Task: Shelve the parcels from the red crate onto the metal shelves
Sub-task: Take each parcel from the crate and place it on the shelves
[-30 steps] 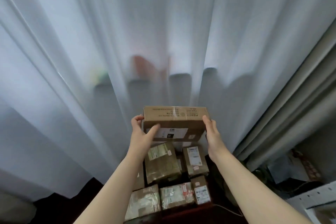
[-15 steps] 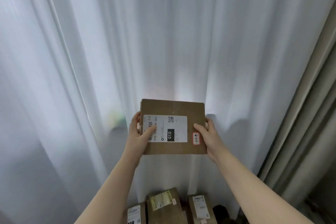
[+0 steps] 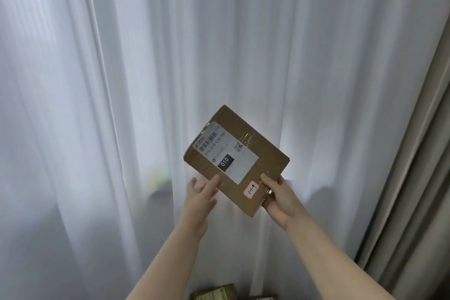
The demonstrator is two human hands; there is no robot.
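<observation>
You are holding the brown cardboard parcel [image 3: 237, 161] up in the air in front of you, right of the scene's middle, tilting it so one corner is pointing up and another down. Its white shipping label [image 3: 227, 153] and a small red-bordered sticker [image 3: 251, 189] are facing you. Your right hand [image 3: 280, 196] is gripping the near right corner, with the thumb lying on the front beside the sticker and the fingers curling behind the box. Your left hand [image 3: 201, 193] is spreading loosely at the lower left edge, fingers straight and clear of the cardboard, only the thumb tip touching it. Behind the parcel a white sheer curtain [image 3: 121, 80] is hanging across nearly the whole scene and a heavier beige curtain [image 3: 418, 178] is hanging at the far right; together they are blocking whatever lies beyond. At the bottom edge the tops of two other parcels [image 3: 215, 293] are just showing. Compared with half a second ago, the parcel is no longer sitting level between two gripping hands: it is turning askew, your left hand is loosening its hold, and less of the parcels below is showing.
</observation>
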